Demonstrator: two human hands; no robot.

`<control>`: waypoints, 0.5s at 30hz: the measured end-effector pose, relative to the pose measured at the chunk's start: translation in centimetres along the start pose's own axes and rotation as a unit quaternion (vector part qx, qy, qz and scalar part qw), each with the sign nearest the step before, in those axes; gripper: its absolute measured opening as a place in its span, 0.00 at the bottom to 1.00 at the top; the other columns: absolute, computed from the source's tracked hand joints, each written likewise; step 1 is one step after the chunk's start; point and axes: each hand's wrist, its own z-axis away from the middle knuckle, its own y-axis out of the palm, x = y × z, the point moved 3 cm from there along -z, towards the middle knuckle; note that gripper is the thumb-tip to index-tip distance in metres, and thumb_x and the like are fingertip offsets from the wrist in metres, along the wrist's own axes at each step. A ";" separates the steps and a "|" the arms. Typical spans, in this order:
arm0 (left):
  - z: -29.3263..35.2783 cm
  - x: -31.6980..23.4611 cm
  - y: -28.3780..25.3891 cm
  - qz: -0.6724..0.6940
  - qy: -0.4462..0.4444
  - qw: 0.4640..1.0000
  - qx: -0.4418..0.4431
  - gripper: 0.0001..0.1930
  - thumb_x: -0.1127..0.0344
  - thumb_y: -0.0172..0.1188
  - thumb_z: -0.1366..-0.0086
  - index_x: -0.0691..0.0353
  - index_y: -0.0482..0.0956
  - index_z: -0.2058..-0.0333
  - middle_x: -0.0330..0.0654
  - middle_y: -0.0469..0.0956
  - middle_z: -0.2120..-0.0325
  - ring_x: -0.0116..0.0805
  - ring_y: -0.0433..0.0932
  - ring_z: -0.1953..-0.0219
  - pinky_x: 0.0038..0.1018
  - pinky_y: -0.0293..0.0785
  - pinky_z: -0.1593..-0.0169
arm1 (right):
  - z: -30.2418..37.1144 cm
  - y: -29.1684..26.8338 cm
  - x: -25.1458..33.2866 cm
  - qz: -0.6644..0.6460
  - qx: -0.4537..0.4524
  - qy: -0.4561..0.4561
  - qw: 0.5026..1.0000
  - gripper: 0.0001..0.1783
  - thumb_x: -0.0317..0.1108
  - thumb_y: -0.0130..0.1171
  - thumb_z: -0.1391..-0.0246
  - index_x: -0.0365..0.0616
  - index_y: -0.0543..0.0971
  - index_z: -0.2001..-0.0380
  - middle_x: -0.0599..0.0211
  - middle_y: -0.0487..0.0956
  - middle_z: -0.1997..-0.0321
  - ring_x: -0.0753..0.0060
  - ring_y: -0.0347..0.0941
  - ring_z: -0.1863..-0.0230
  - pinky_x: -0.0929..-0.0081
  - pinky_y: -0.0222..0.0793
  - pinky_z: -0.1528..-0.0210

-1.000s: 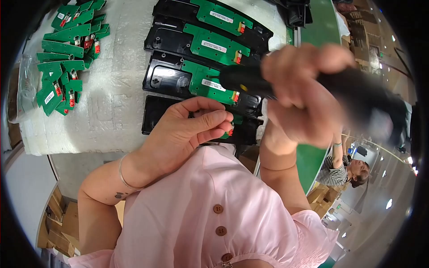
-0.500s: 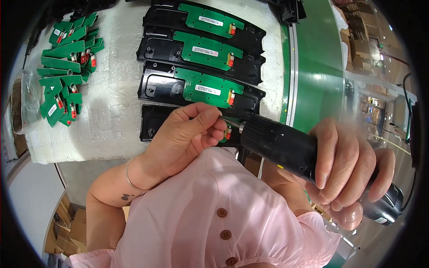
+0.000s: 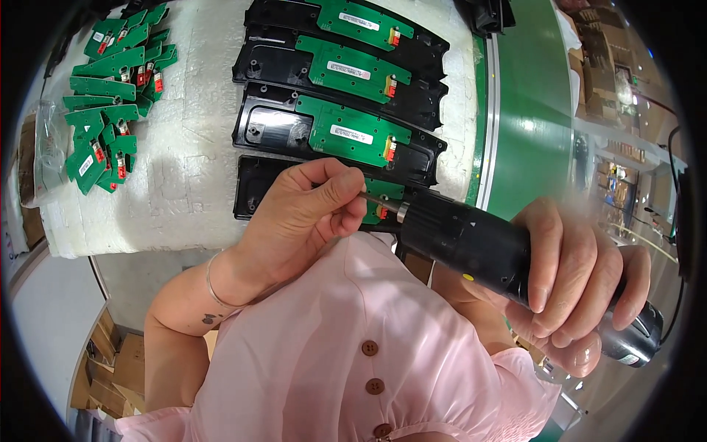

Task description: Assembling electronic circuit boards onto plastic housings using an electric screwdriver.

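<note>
My right hand [image 3: 578, 276] is wrapped round a black electric screwdriver [image 3: 464, 239], which points left across my front. Its thin metal bit [image 3: 383, 201] reaches the fingertips of my left hand [image 3: 298, 214]. The thumb and forefinger there are pinched together at the bit's tip; whether a small screw is between them is hidden. Behind my left hand lies the nearest black plastic panel [image 3: 252, 180], partly covered, with a green circuit board [image 3: 390, 189] on it. Beyond it stand more black panels [image 3: 269, 127] in a row, each carrying a green board [image 3: 346, 134] with a white label and a red-and-white connector.
Loose green circuit boards [image 3: 110, 88] are heaped at the left of the white foam-like work surface [image 3: 184, 162]. A clear plastic bag [image 3: 48, 155] lies beside them. A cable [image 3: 676, 295] runs at the right near the screwdriver's rear. Cardboard boxes [image 3: 129, 365] stand low at the left.
The panels and boards sit slightly higher and further right in the picture. My hands keep nearly the same pose, with the bit's tip still at my left fingertips.
</note>
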 end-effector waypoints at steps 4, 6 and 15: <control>0.6 0.6 1.2 -0.009 -0.022 0.999 0.023 0.07 0.65 0.54 0.41 0.62 0.73 0.69 0.36 0.74 0.76 0.22 0.72 0.75 0.16 0.67 0.72 | 0.3 0.7 -0.9 -0.035 0.023 0.023 0.999 0.14 0.27 0.59 0.67 0.49 0.66 0.74 0.80 0.71 0.87 0.88 0.67 0.85 0.91 0.67 0.76; 0.9 0.6 1.0 0.008 -0.027 1.000 -0.009 0.07 0.65 0.54 0.41 0.62 0.73 0.69 0.36 0.74 0.75 0.21 0.72 0.74 0.15 0.67 0.71 | 0.6 0.8 -1.1 -0.030 0.035 0.024 0.999 0.14 0.27 0.59 0.66 0.50 0.66 0.74 0.80 0.71 0.87 0.88 0.67 0.85 0.91 0.66 0.76; 0.2 0.3 0.6 0.042 -0.023 0.998 -0.044 0.06 0.65 0.53 0.40 0.61 0.74 0.67 0.34 0.74 0.75 0.18 0.71 0.73 0.13 0.70 0.66 | 0.6 0.0 0.2 0.031 0.045 -0.020 0.998 0.15 0.30 0.60 0.64 0.49 0.66 0.71 0.83 0.72 0.84 0.90 0.69 0.82 0.92 0.67 0.71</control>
